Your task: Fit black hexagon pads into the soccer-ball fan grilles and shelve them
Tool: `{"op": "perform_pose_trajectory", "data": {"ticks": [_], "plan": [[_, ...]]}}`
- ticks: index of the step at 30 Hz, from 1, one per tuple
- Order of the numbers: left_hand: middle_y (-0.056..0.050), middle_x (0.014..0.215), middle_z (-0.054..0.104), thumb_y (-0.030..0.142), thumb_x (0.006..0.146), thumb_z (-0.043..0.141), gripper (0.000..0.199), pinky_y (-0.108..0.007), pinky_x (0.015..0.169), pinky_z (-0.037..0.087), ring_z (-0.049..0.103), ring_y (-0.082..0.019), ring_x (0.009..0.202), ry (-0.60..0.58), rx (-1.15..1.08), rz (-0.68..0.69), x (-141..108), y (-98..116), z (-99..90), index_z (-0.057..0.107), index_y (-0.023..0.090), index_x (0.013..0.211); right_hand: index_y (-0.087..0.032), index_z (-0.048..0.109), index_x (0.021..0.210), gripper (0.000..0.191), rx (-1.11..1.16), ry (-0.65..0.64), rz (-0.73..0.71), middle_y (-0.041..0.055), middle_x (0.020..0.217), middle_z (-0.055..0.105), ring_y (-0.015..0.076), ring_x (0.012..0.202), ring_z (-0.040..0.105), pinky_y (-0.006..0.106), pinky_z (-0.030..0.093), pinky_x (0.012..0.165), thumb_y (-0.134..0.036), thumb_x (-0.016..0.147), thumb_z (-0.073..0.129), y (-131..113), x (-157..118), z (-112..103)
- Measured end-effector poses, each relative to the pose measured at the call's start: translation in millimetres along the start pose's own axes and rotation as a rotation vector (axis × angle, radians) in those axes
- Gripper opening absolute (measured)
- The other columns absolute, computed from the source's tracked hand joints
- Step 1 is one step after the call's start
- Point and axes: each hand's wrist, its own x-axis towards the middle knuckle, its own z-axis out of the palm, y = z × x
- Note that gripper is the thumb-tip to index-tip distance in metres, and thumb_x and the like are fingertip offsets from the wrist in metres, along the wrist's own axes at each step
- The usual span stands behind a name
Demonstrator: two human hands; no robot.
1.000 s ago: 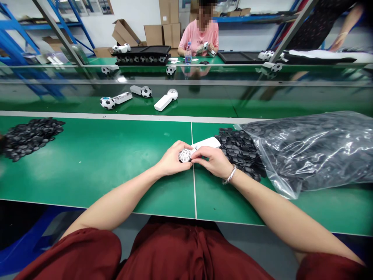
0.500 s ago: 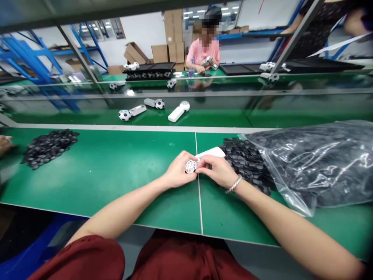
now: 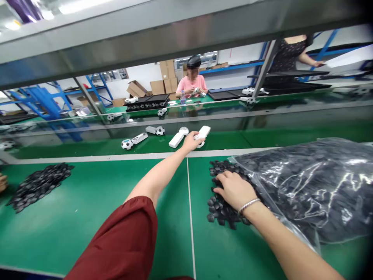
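Note:
Stretched out over the far green strip, my left hand grips a white device with a flat handle and a rounded end. Just left of it lies another white device with its round head up. Two devices with black-and-white football heads rest farther left. My right hand, with a silver bracelet, is on the pile of small black pieces; its thumb and fingers are apart, and I make out nothing held between them.
A clear plastic bag of black pieces lies at right. Another black pile is at left, near a co-worker's hand. A raised rail crosses the bench. Overhead runs a metal beam. A person in pink sits opposite.
My left hand has moved forward past the rail with the white device. My right hand has let go of it and moved right onto the black pile. The view has tilted up.

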Motion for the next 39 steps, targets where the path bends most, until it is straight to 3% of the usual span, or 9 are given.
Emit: {"op": "perform_pose_trajectory", "data": {"ticks": [4,7,10,15,19,23,30,34,39], "plan": [[-0.013,0.117,0.056,0.031,0.089,0.040,0.027,-0.038,0.096,0.035,0.047,-0.025,0.113,0.064,0.136,-0.133,28,-22,6.2,0.051,0.015,0.108,-0.018,0.062,0.101,0.024,-0.010,-0.053,-0.019,0.0102,0.102,0.061,0.0261,0.095,0.055,0.031,0.046,0.073,-0.029,0.080,0.060,-4,2,1],[-0.021,0.133,0.039,0.034,0.076,0.061,0.052,-0.050,0.101,0.024,0.029,-0.036,0.126,0.097,0.283,-0.265,34,-45,2.4,0.042,0.013,0.119,-0.017,0.063,0.098,0.019,-0.002,-0.068,-0.009,0.0101,0.100,0.062,0.0253,0.091,0.056,0.032,0.045,0.071,-0.025,0.082,0.056,-4,4,1],[-0.023,0.125,0.047,0.030,0.066,0.071,0.061,-0.050,0.095,0.032,0.039,-0.039,0.119,0.025,0.365,-0.367,37,-61,-0.7,0.043,0.011,0.116,-0.016,0.065,0.094,0.019,0.012,-0.065,-0.015,0.0102,0.095,0.064,0.0247,0.089,0.056,0.032,0.044,0.070,-0.016,0.085,0.048,-2,5,1],[-0.016,0.115,0.058,0.029,0.072,0.064,0.050,-0.039,0.083,0.043,0.051,-0.033,0.109,-0.031,0.370,-0.351,24,-63,-19.9,0.045,0.016,0.116,-0.017,0.068,0.083,0.023,0.010,-0.029,-0.077,0.0101,0.087,0.064,0.0252,0.088,0.054,0.032,0.043,0.069,-0.014,0.084,0.046,-2,5,3],[-0.010,0.121,0.055,0.034,0.072,0.062,0.057,-0.035,0.084,0.044,0.053,-0.029,0.109,-0.059,0.330,-0.273,-22,-56,-57.1,0.040,0.020,0.123,-0.019,0.070,0.077,0.023,0.006,0.034,-0.082,0.0112,0.091,0.061,0.0238,0.087,0.053,0.029,0.042,0.063,-0.020,0.084,0.049,-4,4,5],[-0.005,0.119,0.056,0.037,0.071,0.062,0.059,-0.032,0.086,0.044,0.055,-0.024,0.105,-0.148,0.278,-0.187,-103,-46,-92.2,0.042,0.023,0.124,-0.020,0.069,0.079,0.018,0.053,0.039,-0.112,0.0077,0.084,0.061,0.0198,0.079,0.057,0.027,0.042,0.063,-0.022,0.084,0.052,-5,6,9],[-0.008,0.125,0.051,0.040,0.074,0.056,0.058,-0.042,0.091,0.042,0.050,-0.027,0.110,-0.296,0.235,-0.138,-223,-22,-113.2,0.039,0.021,0.127,-0.016,0.064,0.090,0.014,0.226,0.077,-0.170,0.0071,0.089,0.064,0.0182,0.081,0.059,0.027,0.043,0.070,-0.016,0.083,0.053,-5,8,13],[-0.010,0.128,0.049,0.036,0.073,0.059,0.062,-0.044,0.093,0.040,0.047,-0.029,0.113,-0.378,0.296,-0.144,-245,-16,-113.4,0.037,0.021,0.129,-0.017,0.061,0.082,0.005,0.442,0.092,-0.171,0.0021,0.077,0.065,0.0148,0.070,0.058,0.025,0.043,0.065,-0.016,0.079,0.057,-10,5,6],[-0.013,0.134,0.040,0.038,0.066,0.069,0.084,-0.047,0.097,0.036,0.038,-0.031,0.121,-0.310,0.377,0.051,-230,-2,-97.7,0.027,0.020,0.137,-0.018,0.058,0.077,0.006,0.541,0.185,-0.322,0.0015,0.076,0.060,0.0142,0.070,0.054,0.026,0.042,0.067,-0.017,0.081,0.053,-15,3,6]]}}
